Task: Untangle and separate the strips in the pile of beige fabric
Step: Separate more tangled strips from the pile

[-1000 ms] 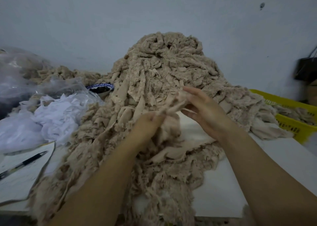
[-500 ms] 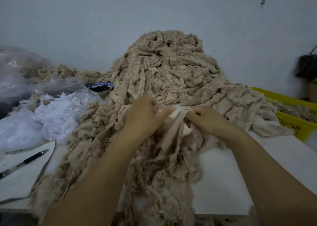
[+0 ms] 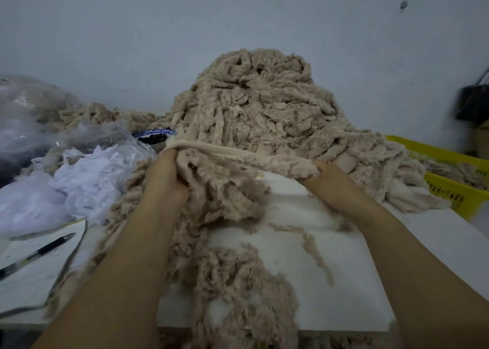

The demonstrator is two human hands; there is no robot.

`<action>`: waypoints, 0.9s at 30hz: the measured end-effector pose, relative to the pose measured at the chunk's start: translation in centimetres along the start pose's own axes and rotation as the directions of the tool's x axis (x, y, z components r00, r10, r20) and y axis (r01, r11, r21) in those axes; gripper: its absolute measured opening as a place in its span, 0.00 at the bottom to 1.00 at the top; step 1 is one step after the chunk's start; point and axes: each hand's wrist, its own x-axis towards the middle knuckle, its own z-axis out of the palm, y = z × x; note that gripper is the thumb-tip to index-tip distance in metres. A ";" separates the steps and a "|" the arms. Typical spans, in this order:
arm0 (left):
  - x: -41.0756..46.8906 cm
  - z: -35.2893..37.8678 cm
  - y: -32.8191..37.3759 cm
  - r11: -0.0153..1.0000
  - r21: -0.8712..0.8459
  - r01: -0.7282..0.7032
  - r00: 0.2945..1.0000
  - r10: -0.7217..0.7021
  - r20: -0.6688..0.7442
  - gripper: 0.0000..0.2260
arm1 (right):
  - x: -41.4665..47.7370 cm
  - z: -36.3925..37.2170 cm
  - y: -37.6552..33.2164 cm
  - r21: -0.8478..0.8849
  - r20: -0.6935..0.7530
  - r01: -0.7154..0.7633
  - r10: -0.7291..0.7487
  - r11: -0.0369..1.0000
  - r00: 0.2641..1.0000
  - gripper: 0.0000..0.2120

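A tall pile of beige fabric strips (image 3: pixel 264 110) rises against the wall at the centre of the white table (image 3: pixel 330 282). One beige strip (image 3: pixel 238 154) is stretched level in front of the pile. My left hand (image 3: pixel 165 174) grips its left end and my right hand (image 3: pixel 325 179) grips its right end. More tangled beige strips hang from the stretched one, trail down the table (image 3: pixel 232 277) and hang over its front edge.
A yellow basket (image 3: pixel 447 181) with beige strips stands at the right. White fabric scraps (image 3: pixel 87 179) and clear plastic bags (image 3: pixel 26 126) lie at the left, with a small bowl (image 3: pixel 154 136) behind them. A pen (image 3: pixel 39 253) rests on paper at the near left.
My hands have moved apart, left hand leftward and right hand rightward, pulling the strip taut between them. The bunched fabric below has spread and uncovered more bare table.
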 end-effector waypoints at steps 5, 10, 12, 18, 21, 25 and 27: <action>0.2 -1.5 0.8 0.993 -0.117 0.010 0.998 -0.004 0.059 0.14 | -0.1 0.1 -0.3 0.372 0.138 -0.066 0.016 0.926 0.990 0.10; -0.5 -2.0 0.9 0.994 -0.085 0.065 0.995 -0.058 0.082 0.14 | -0.3 0.1 -0.4 0.150 -0.039 0.052 -0.047 0.987 0.998 0.10; -0.6 -1.9 0.8 0.997 -0.042 0.068 0.995 -0.064 0.079 0.13 | -0.2 0.2 -0.2 0.060 -0.095 0.145 -0.139 0.988 0.986 0.12; -0.3 -1.7 0.8 0.991 0.108 0.074 0.992 -0.084 0.090 0.13 | 0.4 0.3 -0.1 0.194 -0.464 0.147 -0.041 0.970 0.885 0.15; -0.2 -1.5 0.7 0.985 0.139 0.103 0.989 -0.116 0.089 0.12 | 0.7 0.5 -0.1 0.213 -0.471 0.111 0.003 0.971 0.882 0.14; -0.2 -1.6 0.4 0.979 0.169 0.111 0.968 -0.145 0.204 0.18 | 1.0 0.8 -0.7 0.279 -0.431 0.111 0.022 0.954 0.902 0.13; -0.2 -1.4 0.2 0.973 0.185 0.138 0.936 -0.189 0.297 0.23 | 0.7 0.7 -1.3 0.333 -0.397 0.140 0.004 0.932 0.918 0.15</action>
